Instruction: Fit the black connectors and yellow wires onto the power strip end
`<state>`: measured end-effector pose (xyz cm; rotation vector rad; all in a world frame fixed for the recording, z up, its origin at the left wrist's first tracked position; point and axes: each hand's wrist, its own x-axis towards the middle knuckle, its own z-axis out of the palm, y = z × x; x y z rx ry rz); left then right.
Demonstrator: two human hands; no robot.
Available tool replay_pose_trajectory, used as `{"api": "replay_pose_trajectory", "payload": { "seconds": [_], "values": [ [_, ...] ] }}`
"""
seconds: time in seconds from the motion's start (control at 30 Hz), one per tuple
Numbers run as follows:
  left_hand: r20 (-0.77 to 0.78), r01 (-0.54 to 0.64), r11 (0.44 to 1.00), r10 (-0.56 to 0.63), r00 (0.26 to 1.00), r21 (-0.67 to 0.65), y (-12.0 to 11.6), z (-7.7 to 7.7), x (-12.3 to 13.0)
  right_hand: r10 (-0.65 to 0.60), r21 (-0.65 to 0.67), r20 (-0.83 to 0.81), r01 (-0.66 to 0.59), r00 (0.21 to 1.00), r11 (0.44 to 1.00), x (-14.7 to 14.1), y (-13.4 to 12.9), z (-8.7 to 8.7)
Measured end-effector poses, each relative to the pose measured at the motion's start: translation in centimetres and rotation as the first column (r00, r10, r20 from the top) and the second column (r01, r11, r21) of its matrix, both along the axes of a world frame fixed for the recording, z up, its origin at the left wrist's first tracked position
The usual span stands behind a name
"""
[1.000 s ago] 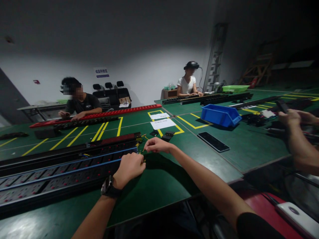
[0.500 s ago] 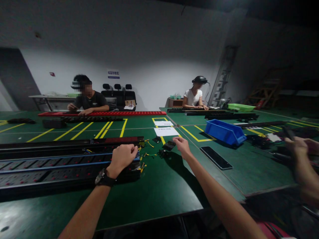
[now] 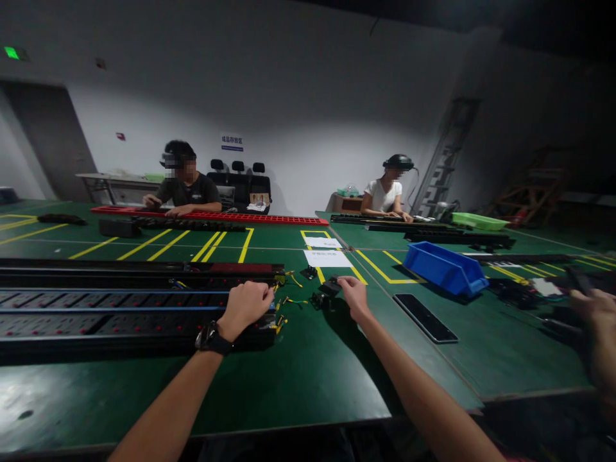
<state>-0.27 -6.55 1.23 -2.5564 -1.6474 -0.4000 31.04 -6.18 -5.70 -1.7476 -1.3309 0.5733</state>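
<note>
My left hand, with a dark watch on its wrist, lies with curled fingers over the end of a long black power strip with blue edges and rows of sockets. Its fingertips are partly hidden. Short yellow and green wires stick out past the strip ends. My right hand pinches a small black part, perhaps an end cap, just above the table. Another small black piece sits close below it, and a third black piece lies a little farther back.
White paper labels lie beyond the small parts. To the right are a phone and a blue bin. Two people sit across the green table, behind a red rail and black strips. Another person's hand is at far right.
The view has turned slightly left, so everything sits farther right in the picture. My right hand still pinches the black part, and my left hand stays on the strip end.
</note>
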Motion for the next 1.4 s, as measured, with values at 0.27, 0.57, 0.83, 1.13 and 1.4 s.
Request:
{"api": "replay_pose_trajectory", "payload": {
  "seconds": [0.27, 0.57, 0.83, 1.13, 1.4],
  "values": [
    [0.007, -0.018, 1.000, 0.018, 1.000, -0.024, 0.0, -0.3, 0.0, 0.094, -0.084, 0.598, -0.055, 0.796, 0.995, -7.0, 4.2, 3.3],
    [0.017, -0.020, 0.999, 0.021, 1.000, -0.041, -0.3, -0.3, 0.0, 0.206, -0.201, 0.683, -0.091, 0.701, 0.975, -11.8, 5.8, 2.8],
    [0.038, 0.000, 0.999, 0.002, 0.999, -0.048, -0.4, -0.3, -0.2, 0.265, -0.113, 0.501, -0.242, 0.824, 0.964, -7.3, 4.0, 2.9],
    [0.025, 0.023, 1.000, -0.022, 0.999, -0.014, -0.4, -0.4, -0.2, 0.078, 0.019, 0.371, -0.091, 0.925, 0.996, 3.2, 1.7, 1.2],
    [0.002, 0.047, 0.999, -0.047, 0.999, -0.002, -0.1, -0.5, -0.1, -0.086, 0.058, 0.392, 0.068, 0.916, 0.996, 5.9, 1.0, -0.8]
  ]
}}
